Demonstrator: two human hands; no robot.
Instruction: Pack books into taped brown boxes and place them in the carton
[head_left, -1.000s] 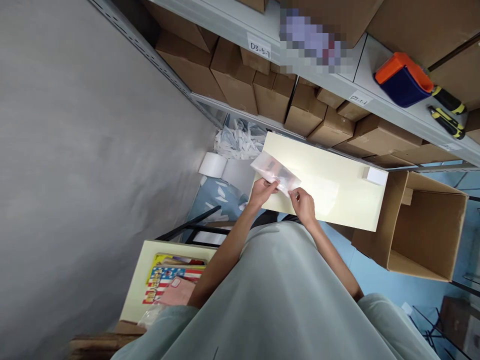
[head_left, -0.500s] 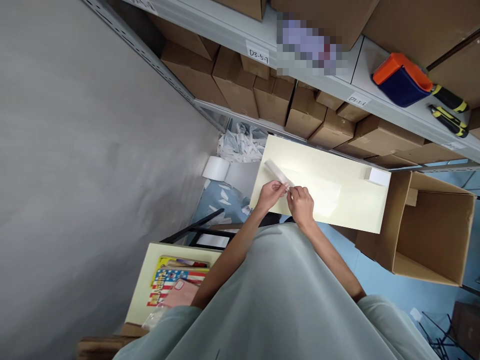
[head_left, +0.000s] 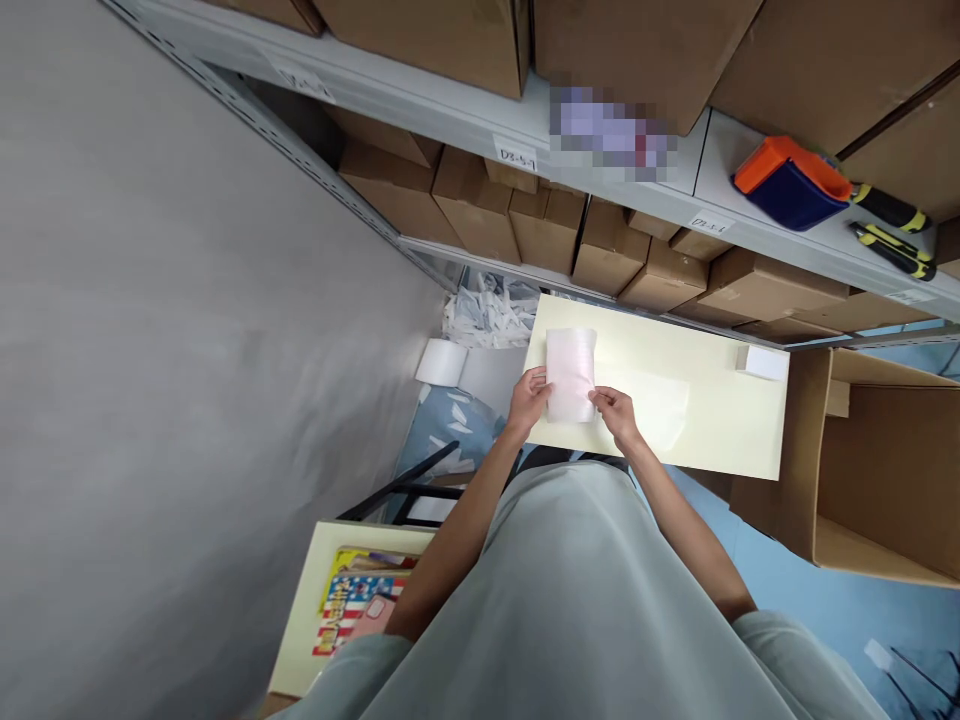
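Observation:
A pale, pinkish-white translucent pouch (head_left: 570, 375), perhaps bubble wrap, is held with its broad face up over the cream tabletop (head_left: 724, 420). My left hand (head_left: 529, 400) pinches its left edge. On the opposite side, my right hand (head_left: 615, 412) has thumb and fingers closed on the lower right edge. Whether anything is inside the pouch, I cannot tell. A thin translucent sheet (head_left: 660, 405) lies on the tabletop just right of my right hand.
A small white box (head_left: 763, 362) sits at the tabletop's right end, beside an open cardboard carton (head_left: 885, 470). Shelves with brown boxes (head_left: 611, 240) run behind. Shredded scraps (head_left: 491, 310) and a white roll (head_left: 441, 362) lie left; books (head_left: 360, 605) rest on a lower-left surface.
The pouch has turned from a narrow, edge-on strip to face up. My hands have moved apart, from nearly touching to opposite sides of it. The camera view has shifted slightly.

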